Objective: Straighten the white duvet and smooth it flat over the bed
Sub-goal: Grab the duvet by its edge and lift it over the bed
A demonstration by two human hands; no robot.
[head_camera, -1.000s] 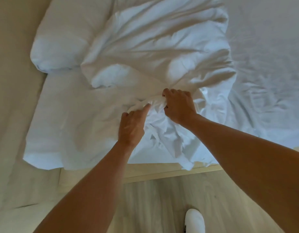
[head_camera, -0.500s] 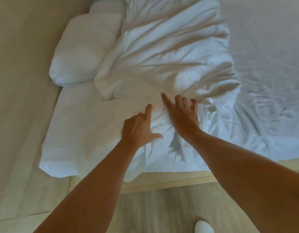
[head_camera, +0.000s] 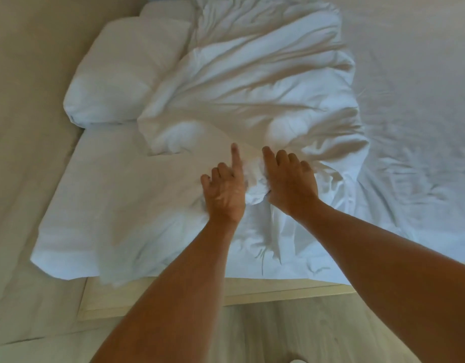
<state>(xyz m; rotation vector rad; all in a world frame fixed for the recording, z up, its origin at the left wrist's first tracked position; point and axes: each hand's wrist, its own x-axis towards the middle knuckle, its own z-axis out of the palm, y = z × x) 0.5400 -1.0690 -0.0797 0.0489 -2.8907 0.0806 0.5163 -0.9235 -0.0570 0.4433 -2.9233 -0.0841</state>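
Note:
The white duvet (head_camera: 252, 82) lies crumpled in a thick, creased heap over the left part of the bed, with a flatter layer spreading toward the near edge. My left hand (head_camera: 224, 195) rests on it with the index finger pointing forward and the other fingers curled. My right hand (head_camera: 291, 184) lies right beside it, fingers stretched over the cloth. A bunched fold of the duvet is pinched between the two hands; both thumbs are hidden in it.
A white pillow (head_camera: 121, 74) sits at the far left, touching the heap. Wrinkled bare sheet (head_camera: 409, 100) covers the right side of the bed. The light wooden bed frame (head_camera: 278, 289) edges the near side, with wood floor (head_camera: 278, 336) below and beige fabric (head_camera: 21, 127) on the left.
Both hands have slid forward over the duvet and their fingers have loosened from tight fists. The view has tilted up, showing more pillow and heap.

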